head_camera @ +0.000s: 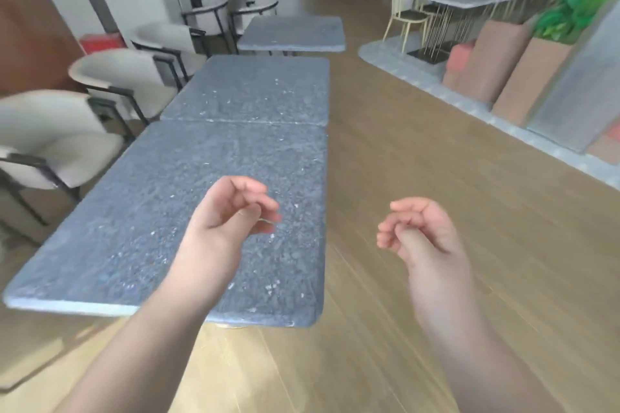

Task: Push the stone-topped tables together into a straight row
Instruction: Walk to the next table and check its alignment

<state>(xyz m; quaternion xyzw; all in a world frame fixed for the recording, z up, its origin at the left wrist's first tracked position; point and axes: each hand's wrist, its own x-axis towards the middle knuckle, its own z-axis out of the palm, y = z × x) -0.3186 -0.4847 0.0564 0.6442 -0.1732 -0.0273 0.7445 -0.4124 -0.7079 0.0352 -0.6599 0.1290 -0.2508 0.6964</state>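
Both hands hang free in the air and grip nothing. The left hand [235, 211] hovers over the near table [151, 211] with its fingers loosely curled, and whether it touches the stone is hard to tell. The right hand [419, 228] is out past the table's right edge, over the wood floor [419, 144], fingers half folded too. The two hands are well apart from each other

The near table's far edge meets the middle table [251, 87] along a thin seam, and their right edges run close to one line, so that pair looks joined. Beyond them the far table [295, 32] stands apart, with a clear gap to the middle one, and it sits shifted to the right of the row

So the step in hand seems to be a pause between pushes, with two of three tables set. The next move likely calls for walking up the right side, taking the far table by its edges and drawing it back and leftward until it butts the middle one squarely. Pale chairs [110, 77] crowd the left side, so legs could catch there
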